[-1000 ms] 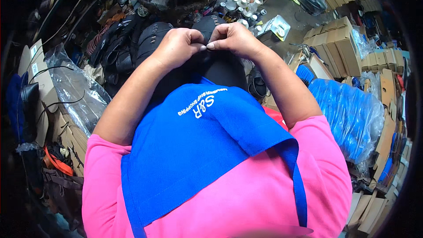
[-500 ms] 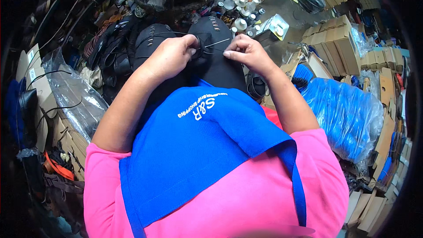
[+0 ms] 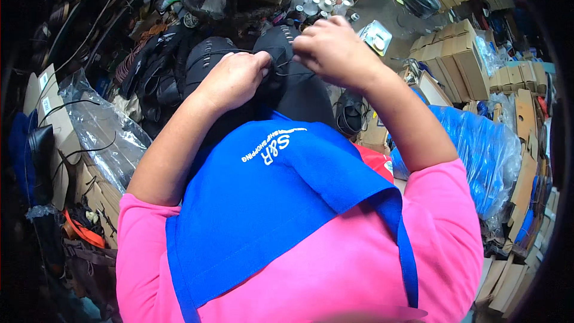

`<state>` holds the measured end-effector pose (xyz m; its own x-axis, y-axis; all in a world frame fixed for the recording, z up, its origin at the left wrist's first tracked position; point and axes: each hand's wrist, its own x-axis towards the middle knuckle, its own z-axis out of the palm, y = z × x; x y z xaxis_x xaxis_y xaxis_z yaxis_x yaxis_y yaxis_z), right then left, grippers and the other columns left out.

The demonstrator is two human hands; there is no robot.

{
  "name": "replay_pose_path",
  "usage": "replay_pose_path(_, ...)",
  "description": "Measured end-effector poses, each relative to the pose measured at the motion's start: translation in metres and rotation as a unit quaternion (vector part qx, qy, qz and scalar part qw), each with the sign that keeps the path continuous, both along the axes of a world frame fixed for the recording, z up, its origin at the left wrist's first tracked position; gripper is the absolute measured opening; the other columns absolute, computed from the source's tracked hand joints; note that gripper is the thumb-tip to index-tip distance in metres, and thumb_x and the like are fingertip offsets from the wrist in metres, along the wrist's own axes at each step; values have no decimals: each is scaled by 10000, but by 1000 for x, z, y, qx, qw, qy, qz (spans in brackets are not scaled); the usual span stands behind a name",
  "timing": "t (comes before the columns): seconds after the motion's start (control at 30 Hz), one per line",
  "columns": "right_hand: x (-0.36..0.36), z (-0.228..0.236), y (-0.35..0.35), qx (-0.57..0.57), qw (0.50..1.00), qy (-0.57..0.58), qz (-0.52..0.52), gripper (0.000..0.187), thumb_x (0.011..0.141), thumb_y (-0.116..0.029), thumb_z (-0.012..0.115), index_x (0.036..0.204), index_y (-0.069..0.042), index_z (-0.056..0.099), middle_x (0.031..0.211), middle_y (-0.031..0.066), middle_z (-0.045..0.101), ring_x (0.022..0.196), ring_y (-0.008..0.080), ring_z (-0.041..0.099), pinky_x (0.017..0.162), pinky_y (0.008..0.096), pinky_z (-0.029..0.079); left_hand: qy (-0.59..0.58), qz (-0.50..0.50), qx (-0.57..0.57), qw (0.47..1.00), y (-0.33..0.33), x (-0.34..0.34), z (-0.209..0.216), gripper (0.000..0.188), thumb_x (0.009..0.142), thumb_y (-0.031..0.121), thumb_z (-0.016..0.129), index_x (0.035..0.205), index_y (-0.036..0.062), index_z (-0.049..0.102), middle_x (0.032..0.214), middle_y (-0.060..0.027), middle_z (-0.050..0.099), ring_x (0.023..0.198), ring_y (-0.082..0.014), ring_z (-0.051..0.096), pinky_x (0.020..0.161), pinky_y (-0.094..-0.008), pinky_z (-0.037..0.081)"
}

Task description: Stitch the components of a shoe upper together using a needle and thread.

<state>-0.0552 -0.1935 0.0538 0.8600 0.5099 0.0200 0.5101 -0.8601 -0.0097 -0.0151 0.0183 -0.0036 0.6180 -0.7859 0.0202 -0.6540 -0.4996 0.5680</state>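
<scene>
My left hand [image 3: 235, 81] is closed, thumb and fingers pinching the edge of a small black leather-like piece [image 3: 277, 60] above my dark-clad knees. Just right of it and a little higher, my right hand [image 3: 338, 51] is closed too, its back turned up. Whatever its fingertips pinch is hidden behind the fingers. A thin black thread [image 3: 293, 75] runs from the piece toward the right, below that hand. Another dark strand passes above my left hand. Pale stitches [image 3: 287, 34] show on the black material over my right knee.
Black shoe parts [image 3: 161, 72] lie heaped at the left, near a clear plastic sheet [image 3: 110, 122]. Several bottles [image 3: 311, 6] stand on the floor ahead. To the right are cardboard boxes [image 3: 457, 54] and a plastic-wrapped blue bundle [image 3: 472, 149].
My right hand has risen and turned its back upward, its fingers closing near the black piece. The slim needle visible between the hands earlier is out of sight. My left hand stays nearly in place.
</scene>
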Motion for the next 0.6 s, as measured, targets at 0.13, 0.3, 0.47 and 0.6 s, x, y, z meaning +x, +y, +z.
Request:
replay_pose_path(0.13, 1, -10, 19, -102, 992, 37, 58, 73, 787, -132, 548, 857, -135, 568, 789, 33, 615, 901, 219, 592, 796, 366, 392, -12, -9, -34, 999, 4, 2, -11, 119, 850, 132, 521, 900, 25, 529, 804, -210, 606, 831, -390, 587, 722, -483, 451)
replay_pose_path(0.3, 0, -19, 17, -78, 994, 70, 30, 93, 790, -115, 534, 879, -132, 556, 742, 43, 599, 857, 226, 603, 795, 371, 393, -18, 1, -60, 998, 10, -2, -26, 93, 859, 140, 501, 895, 55, 510, 797, -185, 615, 829, -367, 601, 711, -486, 446)
replay_pose_path(0.47, 1, -26, 11, 2, 996, 88, 35, 53, 790, -100, 532, 834, -125, 546, 749, 66, 594, 841, 247, 590, 790, 371, 395, -58, -34, -58, 996, 23, -3, -16, 89, 816, 88, 539, 894, 50, 520, 819, -153, 603, 855, -340, 586, 721, -443, 427)
replay_pose_path(0.6, -5, -37, -24, 19, 997, 75, 1, 75, 763, -116, 548, 837, -109, 547, 789, 84, 598, 869, 262, 563, 801, 376, 402, -117, -10, 25, 993, 71, -1, -22, 138, 752, 56, 504, 887, 76, 524, 829, -112, 604, 852, -301, 589, 728, -418, 424)
